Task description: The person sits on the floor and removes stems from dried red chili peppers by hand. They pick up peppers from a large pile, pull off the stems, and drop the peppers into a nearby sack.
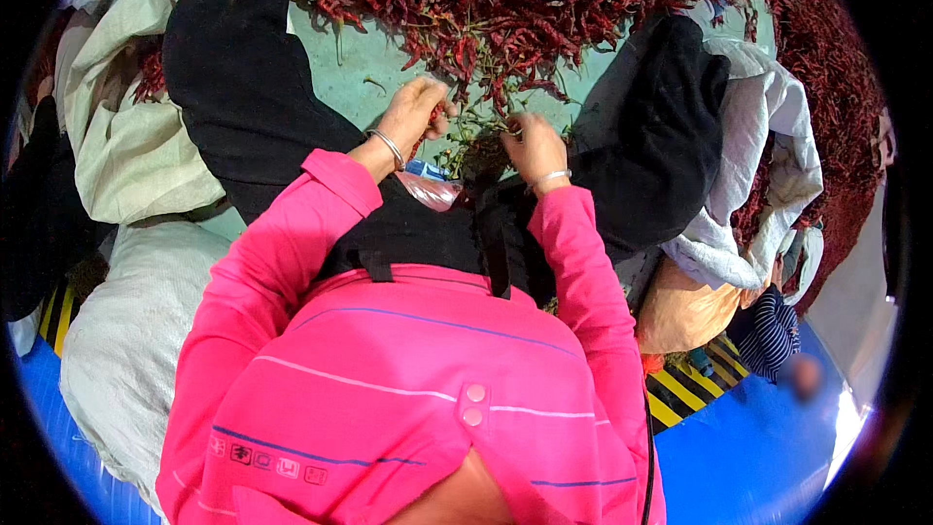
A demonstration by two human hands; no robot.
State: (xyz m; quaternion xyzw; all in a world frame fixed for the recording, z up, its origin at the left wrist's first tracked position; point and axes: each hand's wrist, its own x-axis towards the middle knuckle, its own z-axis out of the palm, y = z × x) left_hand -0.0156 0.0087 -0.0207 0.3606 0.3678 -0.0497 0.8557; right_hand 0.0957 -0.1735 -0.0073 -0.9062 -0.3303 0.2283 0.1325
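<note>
My left hand is curled around some dried red chili peppers, partly hidden by the fingers. To its right, my right hand is bent over a small pile of chili stems; its fingertips are blurred, and whether they hold anything is unclear. Just beyond both hands, loose dried red chilies run up into a large heap at the top of the view. A clear plastic bag lies close below my left hand, near my lap.
Open woven sacks with chilies stand at the left and right. A full white sack lies lower left, an orange sack lower right. Another person in a striped sleeve is at far right; dark clothing of someone shows far left.
</note>
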